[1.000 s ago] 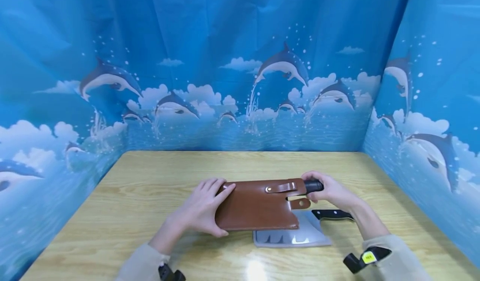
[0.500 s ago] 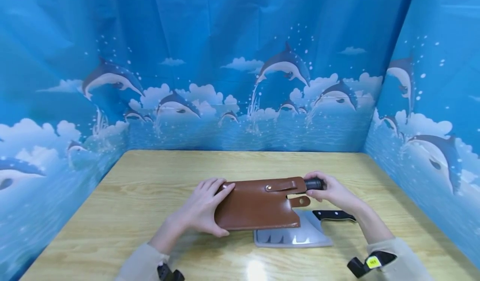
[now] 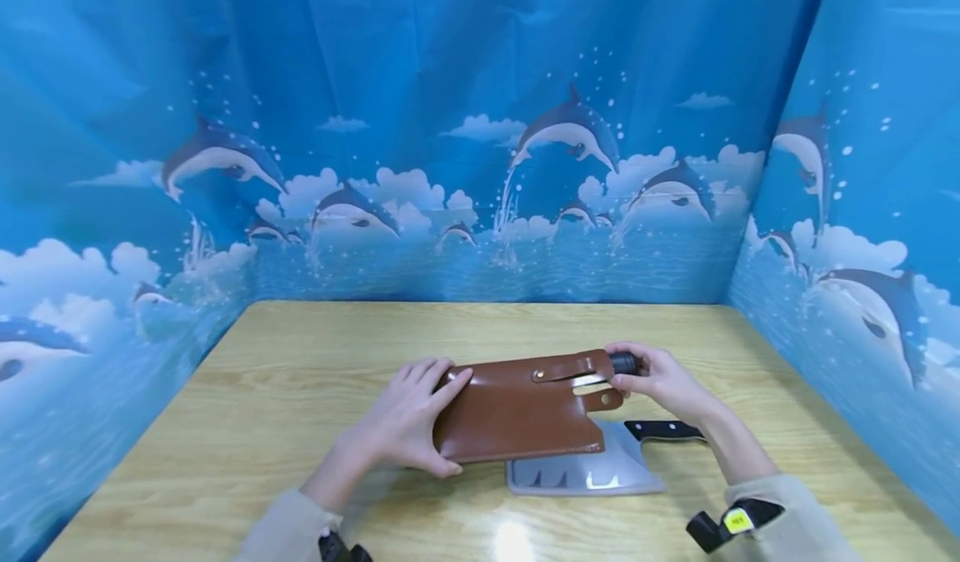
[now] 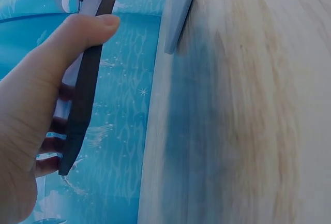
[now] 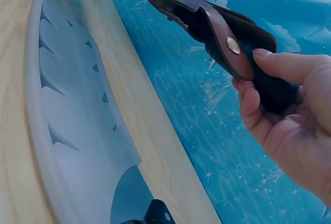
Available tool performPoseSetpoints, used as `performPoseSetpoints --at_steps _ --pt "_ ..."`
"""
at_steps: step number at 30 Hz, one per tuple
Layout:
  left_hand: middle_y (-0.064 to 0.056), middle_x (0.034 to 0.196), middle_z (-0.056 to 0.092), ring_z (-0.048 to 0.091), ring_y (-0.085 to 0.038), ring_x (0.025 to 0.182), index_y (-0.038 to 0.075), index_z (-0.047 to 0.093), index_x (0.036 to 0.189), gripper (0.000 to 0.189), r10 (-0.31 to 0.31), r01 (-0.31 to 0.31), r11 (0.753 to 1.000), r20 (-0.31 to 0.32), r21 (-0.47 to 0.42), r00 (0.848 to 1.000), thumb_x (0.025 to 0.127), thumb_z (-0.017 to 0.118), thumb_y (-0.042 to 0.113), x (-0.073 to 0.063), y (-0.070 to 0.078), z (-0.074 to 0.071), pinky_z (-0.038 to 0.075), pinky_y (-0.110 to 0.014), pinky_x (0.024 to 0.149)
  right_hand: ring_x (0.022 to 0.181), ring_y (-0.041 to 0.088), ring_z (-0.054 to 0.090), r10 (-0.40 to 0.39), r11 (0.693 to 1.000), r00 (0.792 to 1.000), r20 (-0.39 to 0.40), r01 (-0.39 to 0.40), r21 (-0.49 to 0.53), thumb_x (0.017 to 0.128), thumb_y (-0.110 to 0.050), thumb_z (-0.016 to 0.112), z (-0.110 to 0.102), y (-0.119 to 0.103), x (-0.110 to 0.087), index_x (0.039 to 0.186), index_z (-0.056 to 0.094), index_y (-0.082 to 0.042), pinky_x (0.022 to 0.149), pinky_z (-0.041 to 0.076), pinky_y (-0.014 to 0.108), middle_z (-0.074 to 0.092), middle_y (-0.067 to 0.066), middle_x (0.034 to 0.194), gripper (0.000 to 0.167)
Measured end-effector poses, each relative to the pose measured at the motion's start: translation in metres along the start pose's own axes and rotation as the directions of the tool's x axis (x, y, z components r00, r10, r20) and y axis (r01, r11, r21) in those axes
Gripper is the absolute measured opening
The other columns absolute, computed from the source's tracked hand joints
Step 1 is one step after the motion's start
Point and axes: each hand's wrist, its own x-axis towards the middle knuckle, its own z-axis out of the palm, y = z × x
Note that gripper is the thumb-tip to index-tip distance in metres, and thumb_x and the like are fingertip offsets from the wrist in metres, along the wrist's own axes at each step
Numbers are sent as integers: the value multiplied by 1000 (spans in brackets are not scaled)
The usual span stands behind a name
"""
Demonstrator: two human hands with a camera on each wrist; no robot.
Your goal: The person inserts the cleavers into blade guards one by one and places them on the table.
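Observation:
A brown leather knife sheath (image 3: 517, 416) is held above the table, tilted slightly up at its right end. My left hand (image 3: 408, 416) grips its left end, thumb along the lower edge and fingers over the top; the left wrist view shows the sheath edge-on (image 4: 85, 100). From the sheath's right end sticks out a black knife handle (image 3: 624, 363), which my right hand (image 3: 663, 381) holds between thumb and fingers. A loose strap (image 5: 227, 40) with a metal snap lies along the handle, its tip at my right fingertips. The blade is hidden inside the sheath.
Below the sheath, a second cleaver in a translucent blade cover (image 3: 585, 477) lies on the wooden table (image 3: 300, 353). Its black handle (image 3: 666, 430) points right, under my right forearm. Blue dolphin-print curtains (image 3: 450, 128) stand behind the table and at both sides.
The sheath's right end has risen a little, and its lower strap has come up closer to my right fingers. Both hands keep their hold.

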Motion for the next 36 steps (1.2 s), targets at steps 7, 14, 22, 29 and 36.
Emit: performPoseSetpoints --at_steps 7,14,22,29,36 --pt "-19 134 41 40 -34 120 11 33 144 115 7 -6 1000 -19 19 1000 53 68 71 2 0 4 33 -51 97 87 14 58 1 1000 1000 14 -1 17 88 -7 61 2 3 1 126 41 14 71 51 28 56 21 106 48" --pt "-17 137 39 38 -33 123 14 29 146 114 -7 7 1000 -4 12 1000 56 66 72 6 -1 5 33 -49 98 77 17 56 41 999 999 -31 -42 -20 88 -11 62 -1 6 0 130 42 10 65 50 35 56 22 108 50" --pt "-17 135 41 40 -31 122 13 31 145 113 -10 10 1000 -4 23 1000 56 65 74 24 0 6 32 -48 99 82 8 59 64 998 984 -168 -65 2 84 -7 65 -10 12 5 127 44 12 66 51 32 60 18 105 52" --pt "-14 140 38 36 -30 126 16 29 146 113 -14 13 1000 65 14 998 57 64 75 57 5 8 30 -47 102 76 4 58 50 997 962 -269 -66 -49 84 -7 66 -30 20 1 127 44 13 65 50 28 60 15 102 53" --pt "-12 144 33 33 -29 130 19 23 149 113 -24 25 1000 153 -6 988 59 62 76 94 7 15 28 -45 105 86 -6 53 120 984 939 -322 -156 -88 88 -17 62 -53 28 3 132 38 14 75 47 19 51 27 120 59"
